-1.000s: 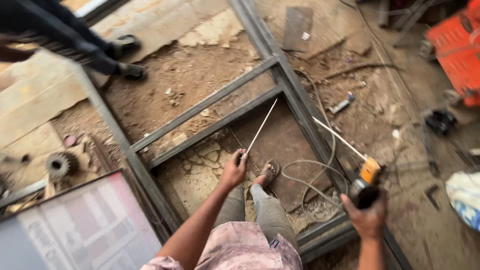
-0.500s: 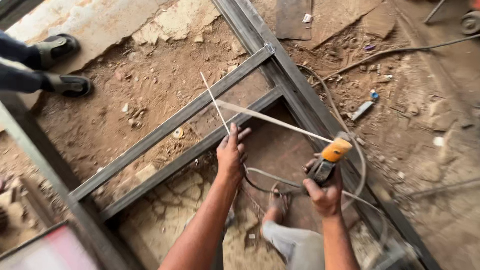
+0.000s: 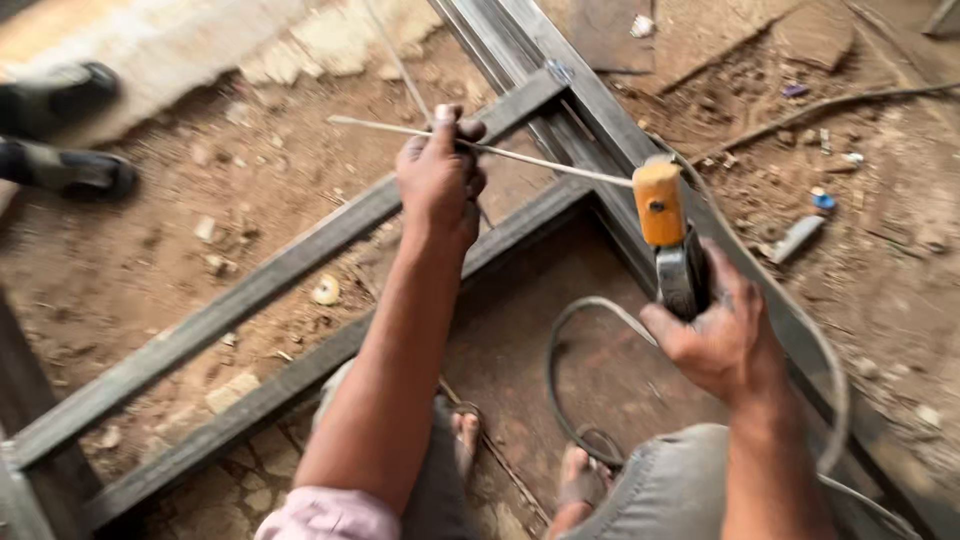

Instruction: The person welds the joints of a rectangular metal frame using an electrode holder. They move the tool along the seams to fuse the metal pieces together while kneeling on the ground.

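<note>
Orange-tipped electrode holder fills the right hand; left hand pinches two thin rods.

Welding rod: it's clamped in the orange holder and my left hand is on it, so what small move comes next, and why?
Probably release the left hand from the welding rod. The rod already sits in the orange-tipped holder, which the right hand grips, and it runs level above the grey metal frame, its free end past the left fingers. Freeing it would likely let the holder swing the tip down to the frame.
</note>
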